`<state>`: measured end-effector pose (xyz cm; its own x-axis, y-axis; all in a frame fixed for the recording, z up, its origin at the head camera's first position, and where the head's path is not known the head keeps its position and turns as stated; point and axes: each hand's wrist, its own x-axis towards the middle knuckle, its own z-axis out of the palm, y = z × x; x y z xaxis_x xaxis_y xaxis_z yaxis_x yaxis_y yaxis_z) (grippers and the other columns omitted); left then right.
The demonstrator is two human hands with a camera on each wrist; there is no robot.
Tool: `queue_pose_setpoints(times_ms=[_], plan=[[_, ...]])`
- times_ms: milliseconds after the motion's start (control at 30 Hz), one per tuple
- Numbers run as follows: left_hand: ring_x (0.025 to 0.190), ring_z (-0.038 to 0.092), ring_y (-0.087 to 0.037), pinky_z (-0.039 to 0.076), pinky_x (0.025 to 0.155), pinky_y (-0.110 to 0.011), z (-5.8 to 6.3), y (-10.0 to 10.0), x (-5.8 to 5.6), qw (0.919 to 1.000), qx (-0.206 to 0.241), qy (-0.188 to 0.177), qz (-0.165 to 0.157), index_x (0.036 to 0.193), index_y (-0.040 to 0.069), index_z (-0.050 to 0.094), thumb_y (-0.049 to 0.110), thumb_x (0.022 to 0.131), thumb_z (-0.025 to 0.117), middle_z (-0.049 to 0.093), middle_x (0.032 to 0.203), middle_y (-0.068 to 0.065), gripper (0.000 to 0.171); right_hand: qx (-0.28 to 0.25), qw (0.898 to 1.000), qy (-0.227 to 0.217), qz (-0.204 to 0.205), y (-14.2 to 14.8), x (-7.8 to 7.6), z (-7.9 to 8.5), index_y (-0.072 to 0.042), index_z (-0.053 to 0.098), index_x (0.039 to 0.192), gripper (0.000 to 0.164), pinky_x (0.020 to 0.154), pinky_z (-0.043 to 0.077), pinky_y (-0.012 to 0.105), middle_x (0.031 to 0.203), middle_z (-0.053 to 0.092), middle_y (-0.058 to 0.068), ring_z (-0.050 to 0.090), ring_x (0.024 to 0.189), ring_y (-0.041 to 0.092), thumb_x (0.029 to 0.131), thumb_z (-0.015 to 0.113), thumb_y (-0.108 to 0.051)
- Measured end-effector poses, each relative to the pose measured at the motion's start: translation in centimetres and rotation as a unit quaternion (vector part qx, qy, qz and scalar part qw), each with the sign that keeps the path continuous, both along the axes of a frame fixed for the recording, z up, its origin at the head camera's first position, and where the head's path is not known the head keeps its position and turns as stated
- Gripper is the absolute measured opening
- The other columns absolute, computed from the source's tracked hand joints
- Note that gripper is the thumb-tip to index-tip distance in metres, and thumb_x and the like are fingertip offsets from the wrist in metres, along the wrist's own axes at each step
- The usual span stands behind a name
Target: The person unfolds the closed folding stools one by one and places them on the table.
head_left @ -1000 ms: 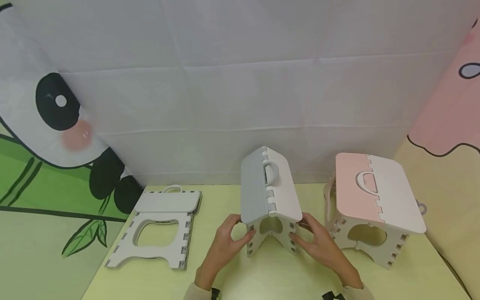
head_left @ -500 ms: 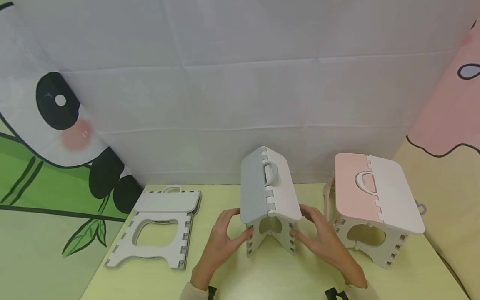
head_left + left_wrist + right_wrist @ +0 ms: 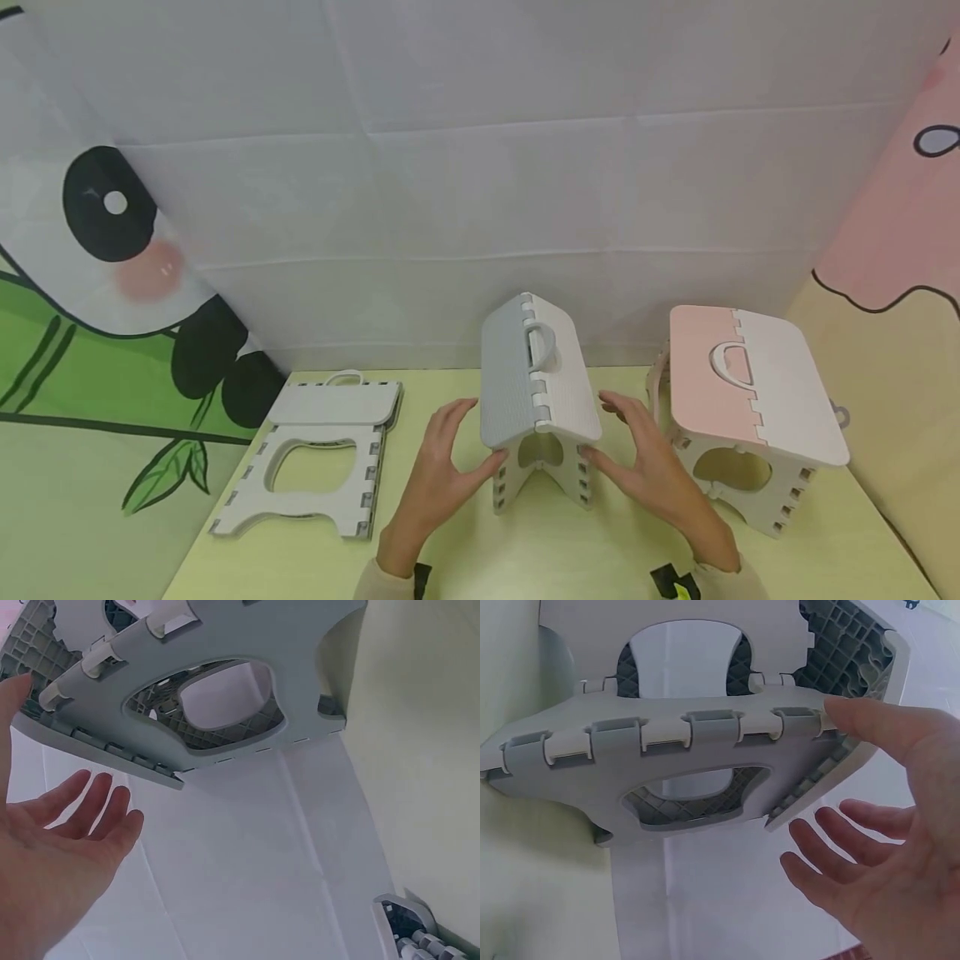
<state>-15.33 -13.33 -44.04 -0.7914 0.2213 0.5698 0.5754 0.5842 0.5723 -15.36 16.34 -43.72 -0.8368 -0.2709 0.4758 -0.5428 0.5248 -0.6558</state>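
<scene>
A folding step stool (image 3: 534, 375), grey on one half and white on the other, stands partly unfolded with its top peaked like a roof. My left hand (image 3: 442, 475) is spread at its left side, thumb tip right at the front leg panel. On the opposite side my right hand (image 3: 648, 467) is spread likewise, its thumb at the leg hinge. Both wrist views show the fingers apart from the seat edge, with the thumbs near the top of the legs. The lattice underside of the stool (image 3: 847, 649) shows in the right wrist view.
A flat-folded white stool (image 3: 300, 504) lies on the pale yellow table (image 3: 525, 567) to the left. A pink and white stool (image 3: 757, 383) stands unfolded on the right, close to my right forearm. Behind the table hangs a creased white cloth (image 3: 480, 200).
Both hands have loosened from the stool's sides, fingers spreading outward and away from the seat edges. The grey and white stool keeps its half-folded shape and place.
</scene>
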Motion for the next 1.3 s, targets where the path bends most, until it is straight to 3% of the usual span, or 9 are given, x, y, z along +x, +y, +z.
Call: queue_pose_setpoints(times_ms=[233, 467, 667, 867, 1300], plan=[[0.125, 0.042, -0.02, 0.041, 0.1, -0.039, 0.6, 0.3, -0.1, 0.9996, -0.002, 0.027, -0.002, 0.137, 0.011, 0.046, 0.037, 0.079, 0.076, 0.045, 0.135, -0.003, 0.071, 0.012, 1.0, 0.019, -0.005, -0.1, 0.0, 1.0, -0.013, 0.035, 0.143, 0.077, 0.097, 0.042, 0.045, 0.14, 0.041, 0.004, 0.042, 0.124, 0.022, 0.08, 0.077, -0.025], [0.123, 0.043, -0.017, 0.049, 0.092, -0.033, 1.5, 0.9, 0.0, 0.9988, -0.002, 0.047, -0.01, 0.135, 0.011, 0.049, 0.039, 0.079, 0.076, 0.045, 0.136, -0.002, 0.068, 0.015, 0.999, 0.028, 0.004, -0.3, 0.2, 1.9, -0.014, 0.035, 0.144, 0.079, 0.1, 0.04, 0.046, 0.141, 0.04, 0.002, 0.041, 0.127, 0.023, 0.079, 0.079, -0.024], [0.122, 0.043, -0.019, 0.05, 0.091, -0.033, 2.1, 1.4, 0.1, 0.9981, 0.002, 0.057, -0.025, 0.134, 0.008, 0.05, 0.039, 0.079, 0.076, 0.045, 0.136, -0.003, 0.068, 0.012, 0.999, 0.036, 0.016, -0.6, 0.4, 2.7, -0.012, 0.038, 0.142, 0.076, 0.105, 0.034, 0.033, 0.141, 0.041, -0.001, 0.039, 0.128, 0.018, 0.079, 0.079, -0.025], [0.119, 0.046, -0.022, 0.049, 0.09, -0.029, 2.5, 2.1, 0.1, 0.994, 0.008, 0.099, -0.046, 0.13, 0.005, 0.053, 0.034, 0.08, 0.076, 0.048, 0.132, -0.007, 0.062, 0.0, 0.996, 0.079, 0.03, -1.1, 0.4, 3.0, -0.01, 0.043, 0.139, 0.072, 0.104, 0.031, 0.018, 0.138, 0.045, 0.001, 0.043, 0.125, 0.017, 0.078, 0.079, -0.018], [0.114, 0.051, -0.023, 0.043, 0.095, -0.023, 3.4, 3.5, 0.3, 0.9834, 0.02, 0.156, -0.091, 0.123, 0.004, 0.059, 0.016, 0.084, 0.074, 0.055, 0.124, -0.008, 0.043, -0.023, 0.985, 0.15, 0.085, -2.0, 0.7, 3.5, -0.007, 0.055, 0.13, 0.058, 0.098, 0.039, 0.016, 0.133, 0.051, 0.009, 0.049, 0.121, 0.022, 0.076, 0.076, 0.001]])
